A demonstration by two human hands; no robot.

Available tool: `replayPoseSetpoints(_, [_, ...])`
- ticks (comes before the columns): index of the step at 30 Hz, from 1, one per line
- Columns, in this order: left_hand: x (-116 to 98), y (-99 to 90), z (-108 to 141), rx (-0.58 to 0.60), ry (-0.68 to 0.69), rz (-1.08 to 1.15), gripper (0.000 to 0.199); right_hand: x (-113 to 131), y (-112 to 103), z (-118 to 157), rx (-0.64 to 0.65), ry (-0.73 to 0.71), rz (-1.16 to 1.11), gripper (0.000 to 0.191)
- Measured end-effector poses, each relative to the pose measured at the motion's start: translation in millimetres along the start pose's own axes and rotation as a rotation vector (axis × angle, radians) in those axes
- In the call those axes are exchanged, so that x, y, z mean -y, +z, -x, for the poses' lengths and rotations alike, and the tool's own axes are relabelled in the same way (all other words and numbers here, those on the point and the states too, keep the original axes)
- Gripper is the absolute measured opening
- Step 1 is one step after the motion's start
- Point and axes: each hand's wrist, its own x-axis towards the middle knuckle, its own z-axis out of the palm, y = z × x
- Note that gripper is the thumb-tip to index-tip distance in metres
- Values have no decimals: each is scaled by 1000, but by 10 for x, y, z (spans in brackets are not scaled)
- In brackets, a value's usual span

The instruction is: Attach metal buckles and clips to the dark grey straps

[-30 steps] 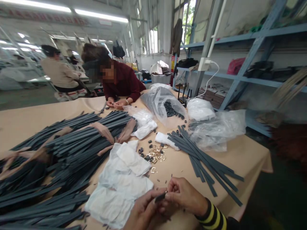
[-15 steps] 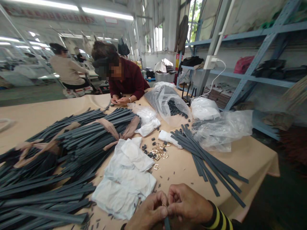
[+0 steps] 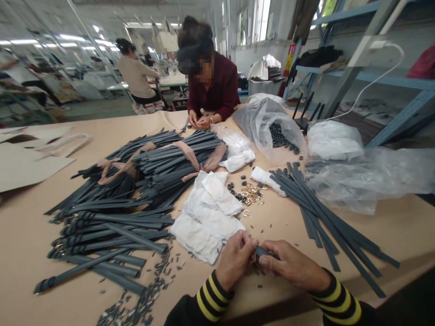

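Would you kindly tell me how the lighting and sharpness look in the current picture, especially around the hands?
Head view: the ceiling lights and window glare white, and the far background at upper left looks soft; same head view: the left hand and right hand are readable, but fine detail around the dark strip between them is too soft to make out; the lower right corner is dark.

Held between the left hand [image 3: 235, 256] and the right hand [image 3: 292, 264], above the near side of the table [image 3: 282, 222]: a dark grey strap [image 3: 263, 252]. Looks flat, narrow and matt. Slants slightly downward from the left fingertips into the right grip, with only a short stretch in sight. Disappears beneath the right fingers, its full length impossible to tell.
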Motion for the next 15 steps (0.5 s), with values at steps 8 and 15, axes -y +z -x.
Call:
replayPoseSetpoints(8, [-93, -76, -12, 214, -77, 46, 27, -37, -12, -54, -38, 38, 111, 26])
replayPoseSetpoints(15, [-168, -154, -193, 309, -104, 59, 26, 28, -98, -167, -196, 68, 505, 20])
